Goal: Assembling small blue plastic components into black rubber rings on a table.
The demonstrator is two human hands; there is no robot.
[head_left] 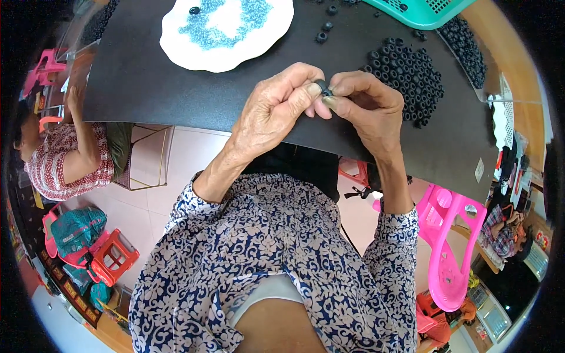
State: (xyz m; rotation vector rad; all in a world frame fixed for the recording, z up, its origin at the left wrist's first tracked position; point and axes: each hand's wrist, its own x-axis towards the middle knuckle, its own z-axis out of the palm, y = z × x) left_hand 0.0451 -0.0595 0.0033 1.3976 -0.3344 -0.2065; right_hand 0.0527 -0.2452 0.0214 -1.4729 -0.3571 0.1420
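Over the dark table (206, 106), my left hand (276, 106) and my right hand (372, 107) meet fingertip to fingertip. Between them they pinch a small black round part (323, 88), mostly covered by thumbs and fingers. Right beside my right hand lies a spread pile of black ring-like parts (415, 82) with holes in their tops. Beyond my left hand stands a white wavy-edged plate (218, 62). Tiny bluish pieces (206, 29) are scattered on it, with a single black part (195, 10) near its left side.
A few loose black parts (328, 26) lie between plate and pile. At the far right are a green perforated basket (421, 20) and a clear-walled container of black parts (462, 50). A pink plastic chair (447, 247) stands at right; another person (70, 153) sits at left.
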